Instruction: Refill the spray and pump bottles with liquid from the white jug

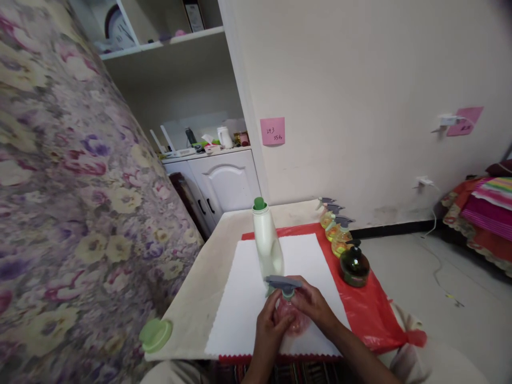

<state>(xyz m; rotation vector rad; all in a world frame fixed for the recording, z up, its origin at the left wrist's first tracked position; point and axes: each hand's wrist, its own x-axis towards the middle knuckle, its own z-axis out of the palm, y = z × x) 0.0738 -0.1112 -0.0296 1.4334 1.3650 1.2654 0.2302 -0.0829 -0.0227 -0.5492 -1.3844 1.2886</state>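
A pink see-through spray bottle (293, 319) with a grey trigger head (283, 283) stands upright near the front of the white sheet. My left hand (270, 324) is closed around the left side of its body. On the other side, my right hand (314, 304) grips it at the neck, just below the trigger head. Just behind the spray bottle is a tall pale green jug (267, 242) with a side handle and a green top (259, 203). The lower part of the jug is hidden by the trigger head.
Several yellow spray bottles (341, 242) line the table's right side, with a dark green pump bottle (354, 266) nearer me. A red plastic sheet (366, 309) lies under the white sheet (236, 298). A light green cap (156, 335) sits at the front left corner. A flowered curtain (92, 213) hangs left.
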